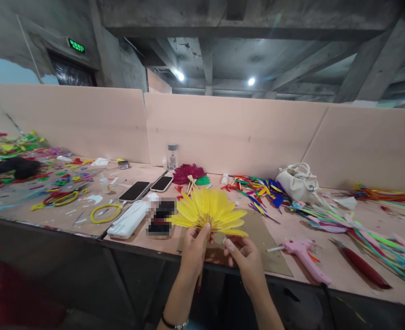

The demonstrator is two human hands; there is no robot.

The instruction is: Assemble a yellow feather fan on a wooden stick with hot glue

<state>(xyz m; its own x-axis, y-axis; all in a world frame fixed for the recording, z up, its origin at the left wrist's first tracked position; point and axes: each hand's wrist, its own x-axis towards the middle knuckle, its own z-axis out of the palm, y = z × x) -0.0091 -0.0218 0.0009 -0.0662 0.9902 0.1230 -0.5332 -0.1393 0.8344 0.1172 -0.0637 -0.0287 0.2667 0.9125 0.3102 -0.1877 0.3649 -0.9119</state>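
A fan of yellow feathers (207, 210) stands spread above the front edge of the table (34, 213). My left hand (194, 250) is closed around the fan's base, thumb up against the feathers, and a thin stick handle hangs below the fist. My right hand (244, 257) is just to the right, fingers curled, pinching the lowest yellow feather on the fan's right side. Both hands are over a brown cardboard sheet (260, 238).
A pink glue gun (303, 256) and a red-handled tool (362, 266) lie to the right. Loose coloured feathers (260, 188), a white handbag (298, 183), a red feather fan (188, 173), two phones (147, 187), a white case (127, 220) and yellow rings (104, 213) cover the table.
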